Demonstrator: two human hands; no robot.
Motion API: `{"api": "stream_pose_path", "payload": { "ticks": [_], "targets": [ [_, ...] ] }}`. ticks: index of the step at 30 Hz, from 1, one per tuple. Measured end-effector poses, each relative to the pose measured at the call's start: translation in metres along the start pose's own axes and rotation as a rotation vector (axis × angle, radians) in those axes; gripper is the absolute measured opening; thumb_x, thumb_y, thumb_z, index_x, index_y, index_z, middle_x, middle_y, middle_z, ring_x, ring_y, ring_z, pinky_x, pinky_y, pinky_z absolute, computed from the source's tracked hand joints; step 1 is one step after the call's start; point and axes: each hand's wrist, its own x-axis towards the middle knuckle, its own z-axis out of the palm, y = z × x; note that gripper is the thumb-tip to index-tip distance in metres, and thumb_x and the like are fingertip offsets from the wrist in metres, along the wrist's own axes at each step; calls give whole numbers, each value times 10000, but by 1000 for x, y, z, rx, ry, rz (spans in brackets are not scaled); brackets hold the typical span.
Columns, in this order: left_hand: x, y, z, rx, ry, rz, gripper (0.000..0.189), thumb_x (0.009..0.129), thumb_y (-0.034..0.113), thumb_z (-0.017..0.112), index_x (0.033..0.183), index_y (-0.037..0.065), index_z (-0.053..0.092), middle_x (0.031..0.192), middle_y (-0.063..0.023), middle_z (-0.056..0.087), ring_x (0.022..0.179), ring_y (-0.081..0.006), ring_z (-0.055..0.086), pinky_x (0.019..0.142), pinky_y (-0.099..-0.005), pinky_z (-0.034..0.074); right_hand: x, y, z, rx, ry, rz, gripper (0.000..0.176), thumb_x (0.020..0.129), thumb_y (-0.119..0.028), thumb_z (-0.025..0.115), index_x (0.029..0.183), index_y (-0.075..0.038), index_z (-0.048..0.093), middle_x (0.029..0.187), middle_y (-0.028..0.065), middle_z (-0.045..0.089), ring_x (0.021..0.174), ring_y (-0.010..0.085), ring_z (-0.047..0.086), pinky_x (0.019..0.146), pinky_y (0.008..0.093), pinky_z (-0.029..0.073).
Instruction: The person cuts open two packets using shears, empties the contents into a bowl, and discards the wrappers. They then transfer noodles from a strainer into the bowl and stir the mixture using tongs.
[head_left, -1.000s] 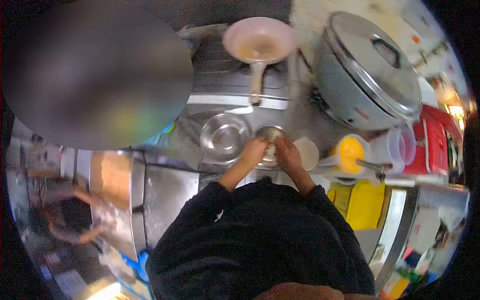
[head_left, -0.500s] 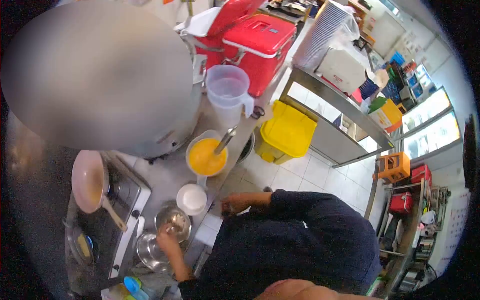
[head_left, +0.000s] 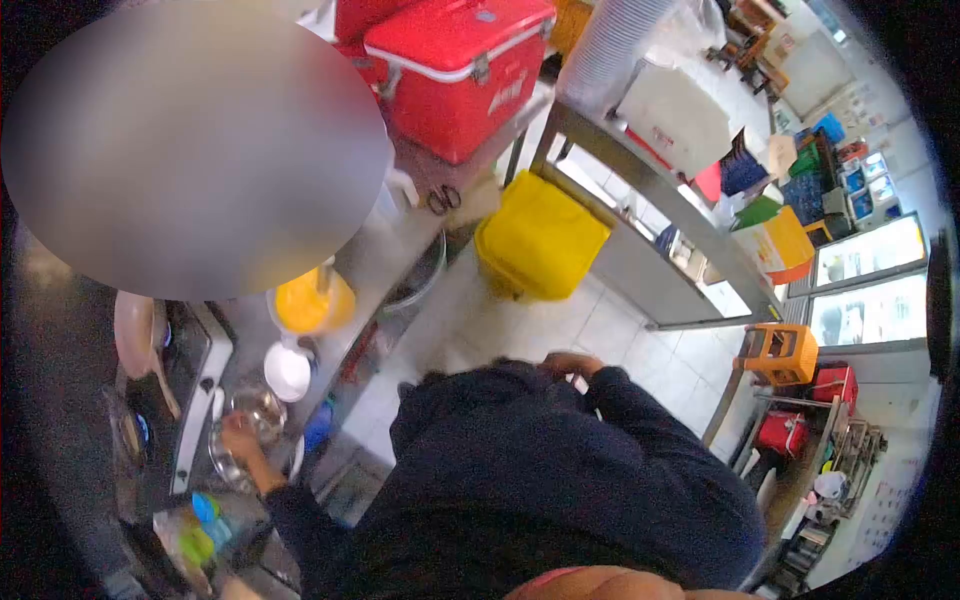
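My left hand [head_left: 240, 438] reaches out to the counter at the lower left and grips the near rim of a small steel bowl [head_left: 263, 403]. A larger steel bowl [head_left: 222, 468] sits just below that hand. My right hand [head_left: 568, 362] is drawn back over my dark sleeve, away from the counter, above the tiled floor. Its fingers are curled and small in view, so I cannot tell whether anything is in them. A white cup [head_left: 287, 371] stands beside the small bowl.
A jug of yellow liquid [head_left: 308, 302] with a utensil in it stands further along the counter, a pink pan [head_left: 133, 335] on the stove beside it. A red cooler [head_left: 455, 60] sits at the counter's far end. A yellow bin [head_left: 540, 235] stands on the floor.
The view has swung further away from the counter. My right hand left the small bowl and pulled back toward my body. My left hand stays on the bowl.
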Motion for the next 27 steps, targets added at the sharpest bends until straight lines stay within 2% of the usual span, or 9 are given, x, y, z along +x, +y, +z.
{"api": "stream_pose_path", "payload": {
  "ticks": [1,7,10,12,13,16,18,24,27],
  "targets": [
    [4,10,-3,281,-48,-121,279,879,314,668,962,48,674,905,-139,700,817,-318,682,750,-429,539,-13,-9,-9,-69,122,69,597,861,-612,593,1176,-107,634,1114,132,679,913,285,666,727,474,560],
    [4,-43,32,-735,145,-386,384,888,372,658,955,-6,656,869,-139,678,747,-277,608,678,-404,505,-18,102,-53,219,393,45,432,904,-443,634,1107,-63,658,909,72,695,755,169,653,577,343,526],
    [-9,47,-36,-2570,-210,-692,216,893,269,625,915,55,639,846,-71,658,705,-190,566,648,-346,491,-24,155,-61,347,449,96,410,919,-409,615,1146,-68,600,943,64,684,748,201,651,563,367,524],
    [-41,140,-64,-3116,-702,-816,107,897,199,603,889,95,627,831,-25,644,677,-132,538,628,-307,482,-22,196,-56,524,548,110,408,928,-410,596,1153,-70,588,952,69,682,762,204,651,591,386,528],
    [-70,179,-63,-3413,-631,-1068,208,948,162,519,1125,104,613,941,-7,639,845,-128,608,864,-347,508,-23,211,-45,612,596,116,407,932,-411,587,1156,-71,582,956,71,681,769,205,651,604,396,529],
    [-115,282,14,-2588,-2027,-1513,231,867,228,640,1014,55,596,806,23,556,502,-87,447,392,-225,383,-45,214,-16,735,589,238,432,943,-442,550,1172,-76,576,991,80,680,795,218,654,651,428,534],
    [-153,362,33,-1767,-1863,-434,498,839,207,738,1262,54,524,834,43,540,596,-50,444,523,-170,387,-49,223,5,784,533,259,446,947,-451,537,1179,-72,571,1017,89,681,810,227,657,662,441,534],
    [-209,482,239,-897,-1636,-289,383,881,297,734,1158,59,621,867,-9,640,607,-46,530,480,-198,408,-101,193,70,771,647,138,383,957,-374,576,1116,-27,604,954,101,704,755,189,664,603,322,526],
    [-214,519,350,-380,-1413,172,413,860,316,753,1112,18,617,850,-60,660,655,-131,619,479,-257,463,-118,212,119,834,849,125,349,963,-310,579,1093,12,612,910,131,713,712,172,665,598,304,514]
  ]
}}
